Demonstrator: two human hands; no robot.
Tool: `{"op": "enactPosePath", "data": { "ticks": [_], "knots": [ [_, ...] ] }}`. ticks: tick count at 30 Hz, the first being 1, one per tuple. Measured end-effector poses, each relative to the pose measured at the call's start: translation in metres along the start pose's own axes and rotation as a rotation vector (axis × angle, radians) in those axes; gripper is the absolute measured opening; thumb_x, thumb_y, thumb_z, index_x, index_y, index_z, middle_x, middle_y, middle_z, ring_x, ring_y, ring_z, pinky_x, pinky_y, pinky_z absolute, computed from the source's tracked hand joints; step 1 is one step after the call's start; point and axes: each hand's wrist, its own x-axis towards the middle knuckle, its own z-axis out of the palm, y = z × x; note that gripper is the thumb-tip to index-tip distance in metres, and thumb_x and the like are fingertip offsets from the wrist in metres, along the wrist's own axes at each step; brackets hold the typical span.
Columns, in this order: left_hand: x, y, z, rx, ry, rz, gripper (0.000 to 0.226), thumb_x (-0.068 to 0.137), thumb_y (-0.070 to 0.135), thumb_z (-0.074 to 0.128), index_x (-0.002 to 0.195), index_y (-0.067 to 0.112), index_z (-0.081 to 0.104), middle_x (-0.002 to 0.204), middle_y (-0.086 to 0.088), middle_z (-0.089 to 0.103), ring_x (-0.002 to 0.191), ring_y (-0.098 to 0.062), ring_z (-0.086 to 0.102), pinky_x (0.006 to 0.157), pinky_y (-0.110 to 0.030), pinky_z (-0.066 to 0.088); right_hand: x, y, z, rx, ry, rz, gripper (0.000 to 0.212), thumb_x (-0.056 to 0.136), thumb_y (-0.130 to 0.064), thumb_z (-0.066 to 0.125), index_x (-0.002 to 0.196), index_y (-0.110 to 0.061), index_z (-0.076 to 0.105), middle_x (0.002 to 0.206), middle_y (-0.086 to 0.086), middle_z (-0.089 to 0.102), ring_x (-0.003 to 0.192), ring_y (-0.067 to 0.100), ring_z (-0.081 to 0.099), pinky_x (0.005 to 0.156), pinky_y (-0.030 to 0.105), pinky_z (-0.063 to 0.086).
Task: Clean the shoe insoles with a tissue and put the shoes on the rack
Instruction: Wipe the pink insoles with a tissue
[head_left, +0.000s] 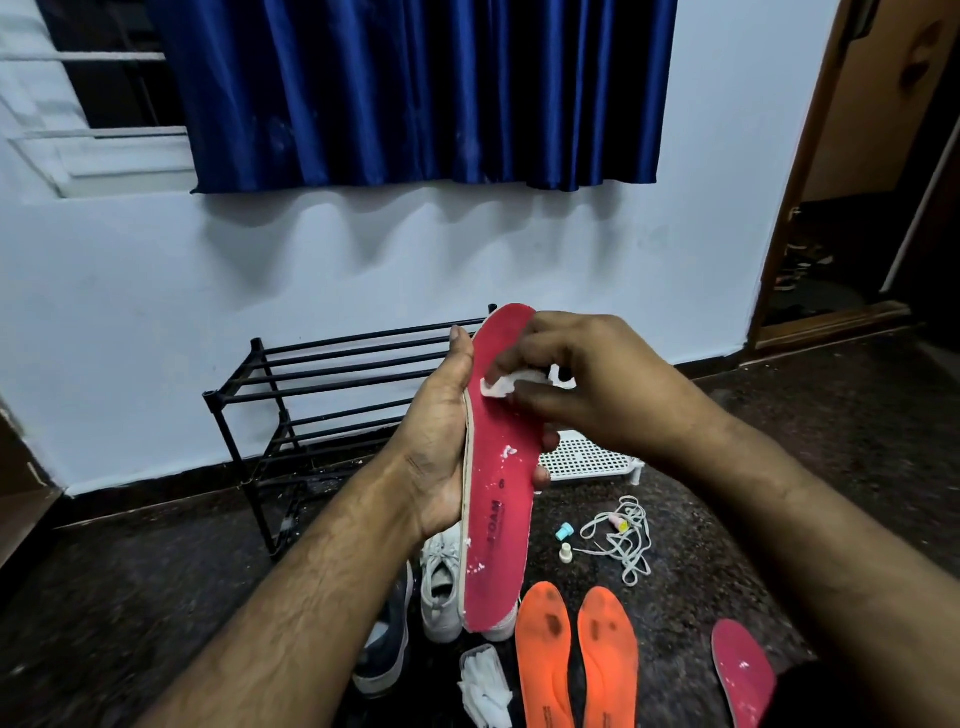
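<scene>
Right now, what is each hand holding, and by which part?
The left hand grips the red insole around its middle, thumb along one edge, fingers wrapped over the other. The right hand pinches a tissue against the insole's upper half.

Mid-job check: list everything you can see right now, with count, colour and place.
Held insole: 1, pink-red, upright in left hand.
Tissue: 1, white, pressed on held insole.
Orange insoles: 2, orange, floor, bottom centre.
Second pink insole: 1, pink-red, floor, bottom right.
Grey shoe: 1, light grey, floor behind held insole.
Dark shoe: 1, dark blue-grey, floor left of grey shoe.
Tissue pack: 1, white, floor, bottom centre.
Laces: tangle, white, floor right.
Shoe rack: 1, black, against wall.
Curtain: 1, blue, over window.
Left hand: grips insole.
Right hand: pinches tissue.
</scene>
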Motion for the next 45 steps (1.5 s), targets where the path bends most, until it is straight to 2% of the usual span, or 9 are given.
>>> {"op": "enactPosePath", "data": {
  "ticks": [5, 12, 17, 22, 25, 30, 35, 40, 45],
  "knots": [
    [-0.001, -0.002, 0.0, -0.001, -0.003, -0.022, 0.081, 0.091, 0.08, 0.028, 0.123, 0.015, 0.065, 0.097, -0.018, 0.059, 0.072, -0.028, 0.061, 0.057, -0.037, 0.053, 0.003, 0.005, -0.007, -0.064, 0.311, 0.129, 0.013, 0.089, -0.026, 0.072, 0.101, -0.025, 0.077, 0.088, -0.006, 0.062, 0.077, 0.008, 0.06, 0.074, 0.028, 0.051],
    [-0.004, -0.003, 0.001, 0.029, -0.021, -0.063, 0.081, 0.091, 0.08, 0.027, 0.12, 0.017, 0.067, 0.096, -0.016, 0.063, 0.073, -0.027, 0.061, 0.057, -0.038, 0.054, 0.004, 0.006, -0.002, -0.182, 0.29, 0.175, 0.014, 0.091, -0.029, 0.07, 0.103, -0.027, 0.076, 0.091, -0.006, 0.06, 0.083, 0.014, 0.061, 0.077, 0.038, 0.052],
    [-0.005, -0.003, 0.004, 0.014, 0.003, -0.019, 0.074, 0.093, 0.078, 0.024, 0.095, 0.025, 0.075, 0.086, -0.012, 0.065, 0.068, -0.029, 0.063, 0.057, -0.04, 0.055, 0.003, -0.007, -0.003, 0.157, 0.053, 0.084, 0.015, 0.087, -0.026, 0.076, 0.102, -0.024, 0.075, 0.082, -0.014, 0.063, 0.074, -0.001, 0.062, 0.063, 0.012, 0.045],
    [-0.006, -0.001, 0.002, -0.02, -0.014, -0.054, 0.085, 0.091, 0.08, 0.022, 0.121, 0.014, 0.067, 0.097, -0.018, 0.064, 0.075, -0.028, 0.063, 0.057, -0.042, 0.058, 0.003, 0.007, -0.005, -0.029, 0.336, 0.165, 0.009, 0.092, -0.034, 0.071, 0.094, -0.025, 0.072, 0.081, -0.009, 0.063, 0.073, 0.006, 0.06, 0.067, 0.022, 0.046],
    [-0.008, -0.002, 0.006, -0.022, -0.013, -0.053, 0.081, 0.09, 0.081, 0.024, 0.115, 0.019, 0.07, 0.097, -0.017, 0.064, 0.075, -0.029, 0.064, 0.058, -0.044, 0.059, 0.002, -0.003, -0.006, 0.265, 0.173, 0.14, 0.01, 0.089, -0.029, 0.075, 0.096, -0.022, 0.073, 0.08, -0.007, 0.07, 0.068, 0.002, 0.063, 0.061, 0.019, 0.049],
    [-0.007, -0.001, 0.007, -0.017, 0.011, -0.081, 0.088, 0.089, 0.081, 0.023, 0.126, 0.013, 0.066, 0.1, -0.016, 0.064, 0.075, -0.026, 0.065, 0.059, -0.045, 0.06, 0.001, 0.006, -0.004, -0.07, 0.295, 0.152, 0.007, 0.093, -0.031, 0.07, 0.094, -0.024, 0.071, 0.082, -0.009, 0.061, 0.073, 0.007, 0.059, 0.068, 0.032, 0.052],
    [-0.01, -0.004, 0.021, -0.068, 0.066, 0.032, 0.079, 0.092, 0.079, 0.019, 0.087, 0.02, 0.071, 0.077, -0.007, 0.064, 0.067, -0.021, 0.059, 0.056, -0.04, 0.056, -0.002, -0.009, -0.001, 0.241, 0.101, 0.104, 0.003, 0.091, -0.027, 0.073, 0.092, -0.027, 0.07, 0.077, -0.006, 0.067, 0.064, 0.006, 0.064, 0.053, 0.026, 0.053],
    [-0.014, -0.005, 0.024, -0.09, 0.089, 0.034, 0.083, 0.09, 0.081, 0.02, 0.111, 0.018, 0.069, 0.085, -0.008, 0.067, 0.072, -0.02, 0.058, 0.058, -0.038, 0.055, 0.001, 0.001, -0.006, 0.19, 0.339, 0.169, 0.006, 0.093, -0.029, 0.071, 0.094, -0.024, 0.072, 0.08, -0.006, 0.066, 0.073, 0.011, 0.065, 0.065, 0.036, 0.058],
    [-0.016, -0.007, 0.03, -0.13, 0.155, 0.057, 0.072, 0.092, 0.079, 0.021, 0.09, 0.024, 0.067, 0.075, 0.0, 0.065, 0.064, -0.017, 0.061, 0.058, -0.037, 0.055, -0.003, -0.012, 0.003, 0.152, 0.096, 0.065, 0.004, 0.093, -0.031, 0.071, 0.096, -0.028, 0.071, 0.085, -0.005, 0.064, 0.069, 0.007, 0.065, 0.06, 0.023, 0.054]
  ]
}}
